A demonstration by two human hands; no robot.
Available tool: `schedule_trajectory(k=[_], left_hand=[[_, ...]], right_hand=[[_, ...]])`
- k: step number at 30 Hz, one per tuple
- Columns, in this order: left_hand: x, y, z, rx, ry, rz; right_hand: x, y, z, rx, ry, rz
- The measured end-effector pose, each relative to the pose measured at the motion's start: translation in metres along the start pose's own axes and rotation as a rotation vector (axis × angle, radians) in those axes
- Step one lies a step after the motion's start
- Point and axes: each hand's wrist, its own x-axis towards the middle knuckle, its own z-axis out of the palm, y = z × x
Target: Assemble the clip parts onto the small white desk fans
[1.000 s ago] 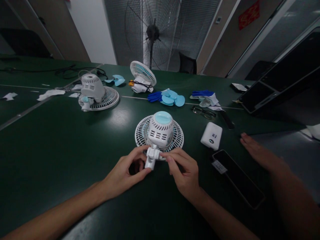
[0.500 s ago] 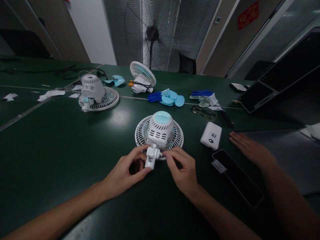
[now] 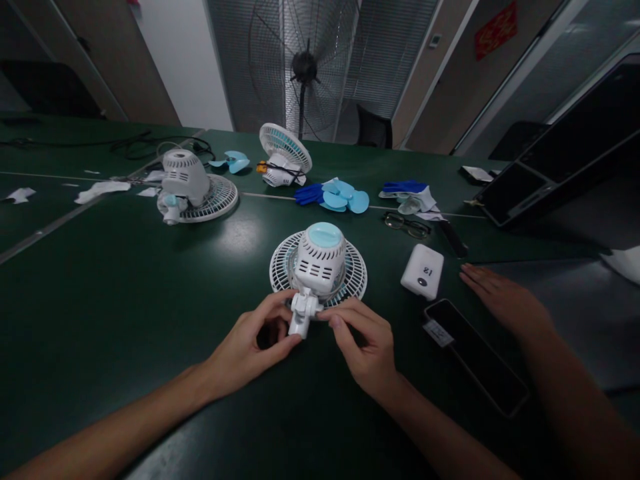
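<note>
At the fan's (image 3: 321,265) 6 o'clock, the left hand (image 3: 245,350) grasps the bracket (image 3: 299,324); the right hand (image 3: 369,347) touches its knob (image 3: 315,308), grip unclear. Toward 3 o'clock, a co-worker's hand (image 3: 507,303) has come closer.

Fan head (image 3: 321,263) on table (image 3: 190,287); phone (image 3: 475,357) to right, loose blades (image 3: 346,197) behind.

One head-worn camera is looking forward and down across the table (image 3: 175,287), facing the nearest small fan (image 3: 321,260) from close by, near mid-view, and taking in the standing fan (image 3: 305,67) well beyond the table's far edge.
</note>
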Motion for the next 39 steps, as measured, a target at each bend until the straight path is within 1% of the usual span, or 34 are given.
schedule_trajectory(k=[4, 6, 10, 14, 18, 24, 26, 30, 32, 36, 38, 39], left_hand=[[0.000, 0.001, 0.000, 0.000, -0.014, -0.001], [0.000, 0.002, 0.000, -0.001, -0.006, -0.005], [0.000, 0.000, -0.001, 0.002, -0.005, -0.001], [0.000, 0.000, -0.001, -0.003, -0.013, 0.015], [0.000, 0.001, 0.000, -0.006, -0.007, 0.006], [0.000, 0.001, -0.001, -0.004, -0.012, 0.016], [0.000, 0.000, 0.000, -0.006, -0.009, 0.018], [0.000, -0.001, 0.000, -0.015, -0.005, 0.034], [0.000, -0.001, 0.000, -0.017, -0.002, 0.044], [0.000, 0.000, -0.001, 0.001, -0.008, 0.054], [0.000, -0.001, -0.002, 0.021, -0.018, 0.054], [-0.001, -0.002, -0.002, 0.029, -0.022, 0.055]], right_hand=[[0.001, -0.001, 0.000, -0.021, 0.043, 0.064], [0.003, -0.001, 0.000, -0.036, 0.055, 0.061], [0.003, -0.001, -0.001, -0.012, 0.034, 0.020], [0.002, 0.001, -0.002, -0.005, 0.034, 0.040], [0.002, 0.001, -0.001, -0.015, 0.005, 0.066], [0.001, 0.001, 0.000, -0.028, -0.005, 0.053], [0.001, 0.004, 0.002, -0.026, -0.006, 0.033], [0.000, 0.008, 0.001, -0.055, -0.084, -0.098], [0.001, 0.009, 0.000, -0.081, -0.093, -0.126], [0.002, 0.008, -0.002, -0.077, -0.045, -0.070], [0.002, 0.007, -0.001, -0.042, -0.016, 0.002], [0.001, 0.007, 0.001, 0.000, -0.012, 0.062]])
